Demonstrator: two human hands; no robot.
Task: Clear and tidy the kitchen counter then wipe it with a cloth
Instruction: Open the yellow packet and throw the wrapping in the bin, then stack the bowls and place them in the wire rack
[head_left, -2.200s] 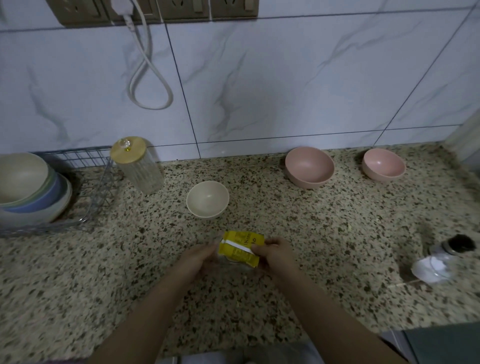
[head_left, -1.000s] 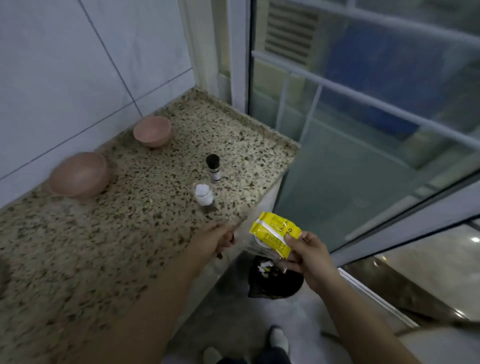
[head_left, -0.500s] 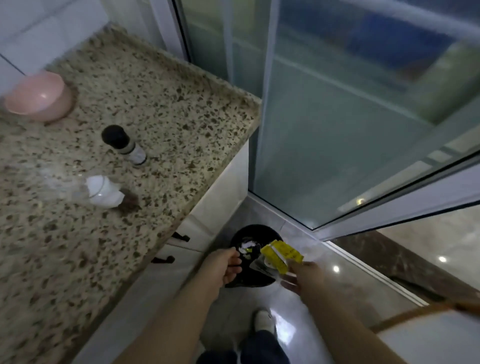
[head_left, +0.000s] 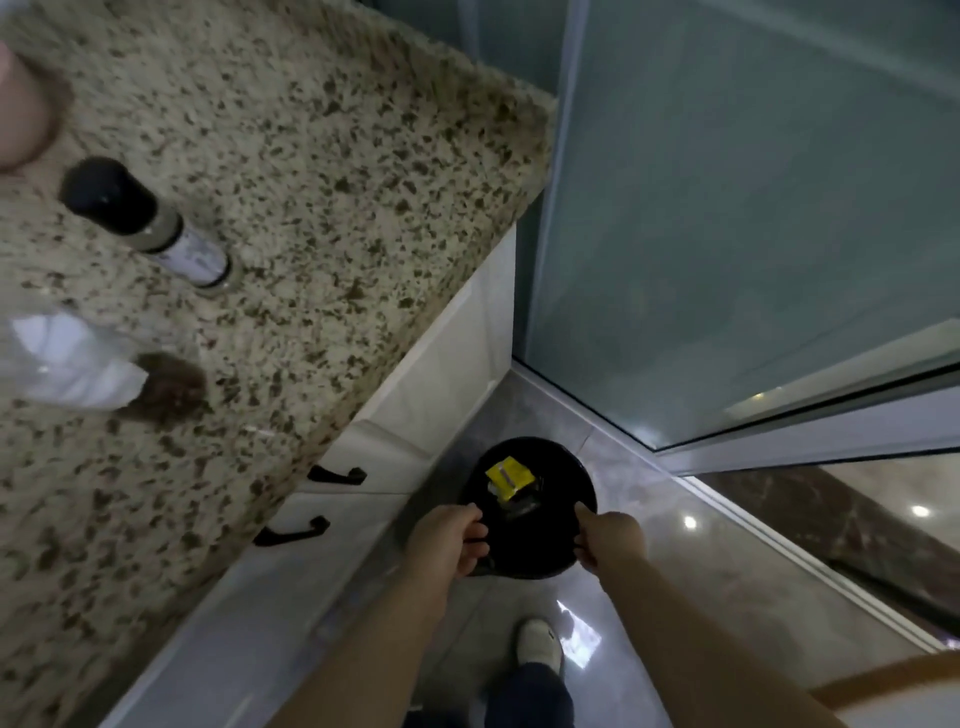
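Speckled granite counter (head_left: 291, 171) fills upper left; frosted glass door (head_left: 753, 208) at right; glossy tiled floor (head_left: 675, 561) below. White cabinet (head_left: 436, 364) with two black handles under counter. Black bin (head_left: 535, 499) on floor, yellow packet (head_left: 509, 477) inside, print unreadable. Black-capped bottle (head_left: 140, 221) upright on counter, label blurred. Left hand (head_left: 449, 538), right hand (head_left: 610, 538) at bin rim, fingers curled, holding nothing clearly visible.
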